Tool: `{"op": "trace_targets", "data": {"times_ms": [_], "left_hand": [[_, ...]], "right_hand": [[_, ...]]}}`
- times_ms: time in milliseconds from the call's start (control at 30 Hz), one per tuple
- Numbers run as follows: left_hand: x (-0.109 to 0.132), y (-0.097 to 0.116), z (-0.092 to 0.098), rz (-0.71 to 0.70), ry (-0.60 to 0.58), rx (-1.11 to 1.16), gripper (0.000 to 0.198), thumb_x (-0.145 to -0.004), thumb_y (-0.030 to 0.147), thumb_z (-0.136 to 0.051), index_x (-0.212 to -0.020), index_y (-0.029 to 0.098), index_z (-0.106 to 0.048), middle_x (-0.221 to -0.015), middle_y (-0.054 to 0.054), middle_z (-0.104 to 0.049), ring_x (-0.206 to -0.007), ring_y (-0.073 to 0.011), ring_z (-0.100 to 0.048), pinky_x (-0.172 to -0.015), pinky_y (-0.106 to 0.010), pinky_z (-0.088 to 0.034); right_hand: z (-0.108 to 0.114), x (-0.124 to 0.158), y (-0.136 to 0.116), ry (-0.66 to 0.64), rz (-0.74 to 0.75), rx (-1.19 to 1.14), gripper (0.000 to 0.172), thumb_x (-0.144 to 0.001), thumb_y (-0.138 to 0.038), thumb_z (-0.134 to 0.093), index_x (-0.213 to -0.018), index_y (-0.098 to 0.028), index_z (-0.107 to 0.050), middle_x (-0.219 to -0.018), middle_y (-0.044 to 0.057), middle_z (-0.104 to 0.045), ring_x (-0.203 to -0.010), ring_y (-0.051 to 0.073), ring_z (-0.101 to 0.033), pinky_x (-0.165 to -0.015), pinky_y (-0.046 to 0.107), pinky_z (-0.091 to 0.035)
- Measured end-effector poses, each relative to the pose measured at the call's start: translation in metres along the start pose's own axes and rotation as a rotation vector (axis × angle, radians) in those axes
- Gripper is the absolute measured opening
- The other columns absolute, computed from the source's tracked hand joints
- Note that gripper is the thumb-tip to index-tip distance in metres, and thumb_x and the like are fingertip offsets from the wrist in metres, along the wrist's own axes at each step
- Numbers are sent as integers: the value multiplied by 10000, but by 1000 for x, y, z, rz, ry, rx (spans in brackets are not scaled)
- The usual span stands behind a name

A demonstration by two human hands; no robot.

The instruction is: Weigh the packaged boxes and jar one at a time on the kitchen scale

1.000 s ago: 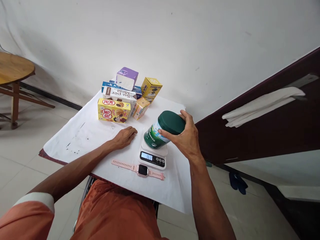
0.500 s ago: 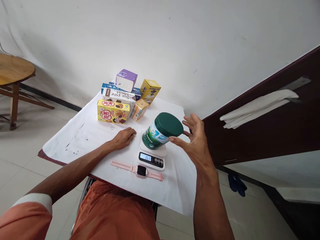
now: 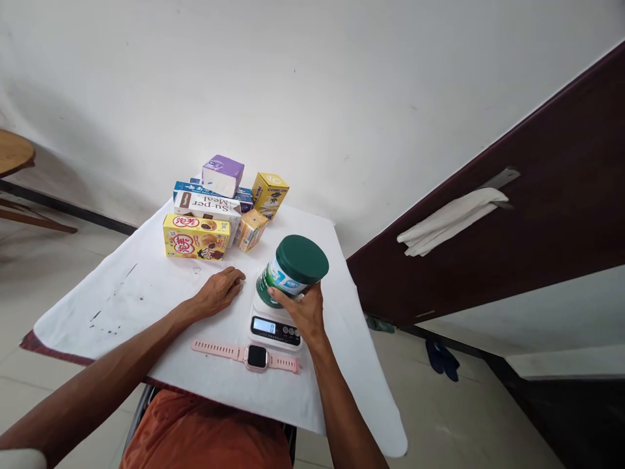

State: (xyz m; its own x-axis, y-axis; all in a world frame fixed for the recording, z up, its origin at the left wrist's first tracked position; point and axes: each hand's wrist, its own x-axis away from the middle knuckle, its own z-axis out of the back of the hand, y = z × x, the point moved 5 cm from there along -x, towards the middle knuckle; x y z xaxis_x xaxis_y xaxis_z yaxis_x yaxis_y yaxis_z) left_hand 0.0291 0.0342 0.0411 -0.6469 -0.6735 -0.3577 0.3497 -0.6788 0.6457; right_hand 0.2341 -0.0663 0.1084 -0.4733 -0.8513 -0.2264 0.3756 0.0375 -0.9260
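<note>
Orange garment (image 3: 205,433) w/ creases, wht L sleeve cuff (image 3: 22,458), bare L hand (image 3: 217,294) & R hand (image 3: 307,317).

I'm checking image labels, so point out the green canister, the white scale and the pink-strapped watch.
Green canister (image 3: 297,262), head view: on its lid.
White scale (image 3: 278,331), head view: on its black front panel.
Pink-strapped watch (image 3: 257,356), head view: on its dark screen.

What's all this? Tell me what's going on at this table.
The person's right hand grips a green-lidded canister over the kitchen scale, whose display reads 0; whether canister and scale touch is hard to tell. The left hand rests on the white cloth beside them. A pink-strapped watch lies in front.
</note>
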Motion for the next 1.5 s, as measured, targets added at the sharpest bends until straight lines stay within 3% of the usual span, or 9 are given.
{"op": "trace_targets", "data": {"times_ms": [133,300,500,733,1000,1233,1300,1400,1500], "left_hand": [[1,2,0,15,-7,14,193,-1018,207,-477,-1122,197,-639,-1032,-78,-707,-901,-216,-696,-820,-343,-551],[1,3,-3,41,-29,26,194,-1016,204,-478,-1132,189,-632,-1046,-83,-698,-854,-204,-681,-780,-331,-533],[1,5,-5,72,-36,51,199,-1007,180,-485,-1141,200,-630,-1039,-72,-690,-830,-192,-676,-755,-309,-522],[0,6,-7,87,-32,68,197,-1007,183,-496,-1152,221,-623,-1044,-68,-696,-826,-190,-676,-727,-304,-521],[-1,7,-6,104,-47,68,181,-1015,194,-494,-1136,215,-628,-1032,-71,-695,-781,-179,-658,-704,-303,-515],[-1,7,-5,110,-39,55,192,-1005,198,-500,-1137,219,-637,-1027,-76,-706,-829,-199,-674,-755,-325,-540],[-1,7,-6,104,-43,55,196,-1006,203,-500,-1147,221,-634,-1033,-76,-700,-829,-198,-675,-749,-321,-541],[-1,6,-7,100,-55,55,207,-1003,198,-499,-1161,216,-630,-1047,-78,-692,-828,-197,-675,-742,-316,-539],[-1,5,-7,107,-65,62,214,-998,180,-505,-1170,207,-627,-1059,-79,-688,-836,-195,-678,-756,-314,-538]], "right_hand": [[15,-30,1,23,-22,-86,1026,-591,-545,-973,-1476,-238,-557,-1192,115,-776,-1050,346,-760,-952,563,-625],[40,-119,24,249,20,94,1052,-531,-573,-965,-1406,-198,-518,-1342,156,-725,-1167,336,-718,-1039,512,-568],[32,-215,84,325,-173,298,1003,-468,-562,-942,-1296,-203,-504,-1325,204,-722,-1225,362,-681,-1059,461,-553],[14,-271,105,377,-191,318,987,-495,-520,-919,-1314,-226,-453,-1417,188,-669,-1328,341,-628,-1149,452,-501],[4,-300,104,337,-227,312,1001,-546,-497,-916,-1367,-219,-416,-1520,190,-589,-1417,308,-552,-1202,400,-436],[-3,-267,97,378,-313,319,995,-654,-551,-856,-1427,-102,-420,-1566,335,-439,-1541,456,-363,-1286,566,-296],[-17,-258,83,348,-207,298,969,-709,-656,-803,-1439,-141,-427,-1548,274,-468,-1533,408,-383,-1293,531,-302],[-57,-259,46,153,60,185,1031,-729,-758,-753,-1498,-182,-377,-1533,215,-485,-1443,351,-491,-1225,516,-409],[-97,-271,14,42,112,202,1165,-638,-738,-840,-1528,-162,-357,-1556,232,-453,-1509,362,-415,-1241,499,-388]]}}
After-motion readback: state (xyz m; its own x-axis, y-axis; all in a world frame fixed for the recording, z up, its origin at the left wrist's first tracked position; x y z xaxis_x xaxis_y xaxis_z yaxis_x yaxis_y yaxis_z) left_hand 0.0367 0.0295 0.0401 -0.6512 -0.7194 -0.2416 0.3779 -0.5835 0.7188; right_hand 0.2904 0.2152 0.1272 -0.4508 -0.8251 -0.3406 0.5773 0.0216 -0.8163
